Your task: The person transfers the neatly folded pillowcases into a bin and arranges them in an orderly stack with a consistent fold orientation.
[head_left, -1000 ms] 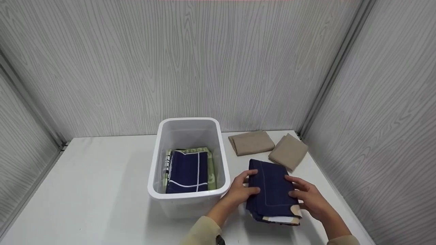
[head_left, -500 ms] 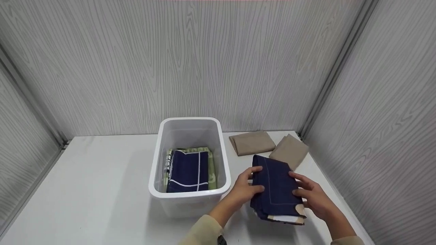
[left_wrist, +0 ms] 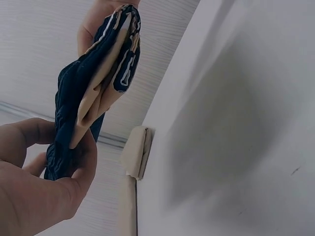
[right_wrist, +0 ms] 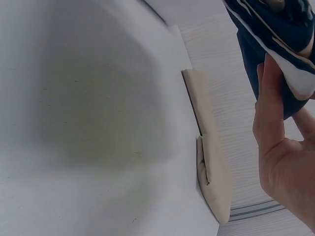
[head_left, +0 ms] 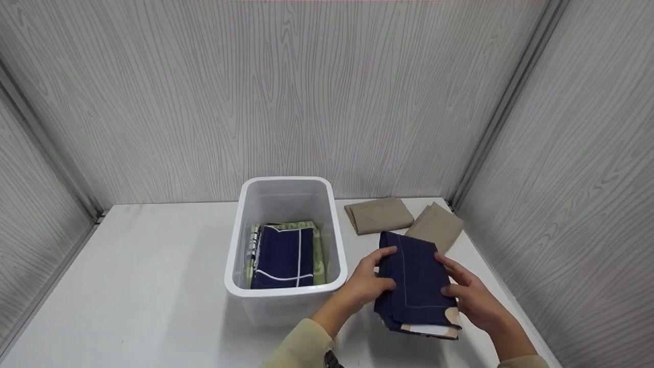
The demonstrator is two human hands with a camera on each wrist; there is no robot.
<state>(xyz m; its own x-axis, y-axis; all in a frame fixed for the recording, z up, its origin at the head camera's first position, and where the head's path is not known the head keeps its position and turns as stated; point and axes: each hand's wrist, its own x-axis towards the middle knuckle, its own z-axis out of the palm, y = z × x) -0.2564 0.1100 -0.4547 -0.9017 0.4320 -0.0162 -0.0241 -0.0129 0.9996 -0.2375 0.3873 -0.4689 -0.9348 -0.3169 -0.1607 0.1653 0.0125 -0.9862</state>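
A folded navy cloth [head_left: 420,278] with a thin pale line and a beige and white lower edge is held up between both hands over the white table. My left hand [head_left: 365,281] grips its left edge, thumb and fingers round it. On the opposite edge my right hand [head_left: 472,296] holds it the same way. From below, the left wrist view shows the cloth's [left_wrist: 74,108] stacked folds, with beige and white layers inside. In the right wrist view the fingers [right_wrist: 269,98] press the cloth's underside, and a shadow falls on the table beneath.
Left of the hands stands a white plastic bin [head_left: 286,293] containing a folded navy cloth [head_left: 281,255] with white lines and green patterned cloths [head_left: 319,260]. Two folded beige cloths [head_left: 380,214] lie at the back right. Grey wood-grain panels [head_left: 286,102] surround the table.
Both hands have raised the navy cloth slightly and shifted it a little right and away, so it now overlaps more of the right beige cloth. The bin stays put.
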